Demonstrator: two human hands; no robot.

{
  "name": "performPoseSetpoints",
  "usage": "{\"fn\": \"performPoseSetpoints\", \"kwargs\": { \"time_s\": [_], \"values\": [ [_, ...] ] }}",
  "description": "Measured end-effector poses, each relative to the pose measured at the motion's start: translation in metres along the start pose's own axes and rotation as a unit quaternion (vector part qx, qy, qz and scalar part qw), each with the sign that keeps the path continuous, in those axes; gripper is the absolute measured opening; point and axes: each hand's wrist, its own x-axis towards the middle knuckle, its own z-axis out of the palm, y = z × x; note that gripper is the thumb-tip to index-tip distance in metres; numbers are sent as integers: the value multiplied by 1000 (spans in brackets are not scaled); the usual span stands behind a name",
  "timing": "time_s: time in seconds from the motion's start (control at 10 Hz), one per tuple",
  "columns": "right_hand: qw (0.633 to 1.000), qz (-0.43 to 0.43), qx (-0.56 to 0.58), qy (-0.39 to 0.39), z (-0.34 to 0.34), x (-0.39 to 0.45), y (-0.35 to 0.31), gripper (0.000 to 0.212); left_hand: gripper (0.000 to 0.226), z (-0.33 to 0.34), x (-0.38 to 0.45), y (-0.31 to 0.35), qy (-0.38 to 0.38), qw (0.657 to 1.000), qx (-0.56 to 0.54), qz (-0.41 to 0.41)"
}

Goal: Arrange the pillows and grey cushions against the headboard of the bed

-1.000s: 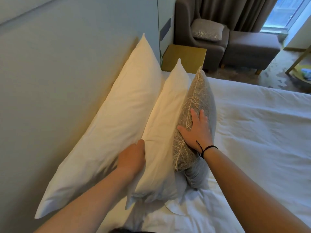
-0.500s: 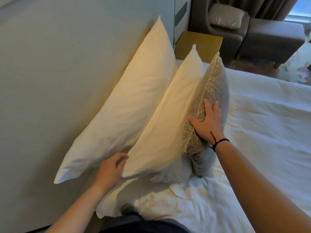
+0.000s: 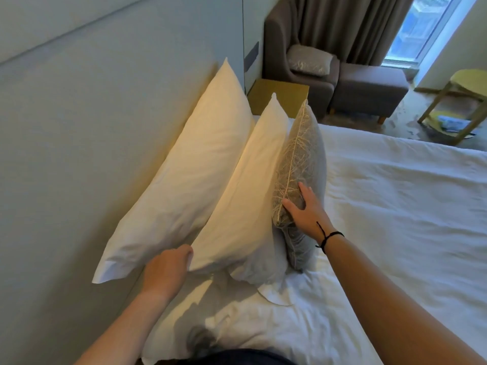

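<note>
Two white pillows stand on edge in a row along the grey headboard [image 3: 79, 127]. The back pillow [image 3: 189, 175] leans on the headboard, and the front pillow [image 3: 245, 196] leans on it. A grey cushion [image 3: 300, 154] with a pale leaf-vein pattern stands upright against the front pillow. My left hand [image 3: 166, 270] is curled around the near bottom corner of the front pillow. My right hand [image 3: 305, 209] lies flat with spread fingers on the cushion's outer face, near its lower end.
The white sheet of the bed [image 3: 395, 219] stretches out to the right. Beyond the pillows are a yellow bedside table [image 3: 279, 96], a grey armchair [image 3: 297, 56] with another grey cushion [image 3: 308, 61], a footstool [image 3: 369, 85] and a wooden side table [image 3: 458, 111].
My left hand has come off the front pillow's top edge and dropped to its near bottom corner. My right hand has stayed pressed on the cushion. The camera has pulled back.
</note>
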Motion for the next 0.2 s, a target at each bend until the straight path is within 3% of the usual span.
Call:
{"fn": "performPoseSetpoints", "kwargs": {
  "time_s": [0.2],
  "values": [
    [998, 47, 25, -22, -9, -83, 11, 72, 26, -4, -18, 1, -12, 1000, -22, -16]
  ]
}}
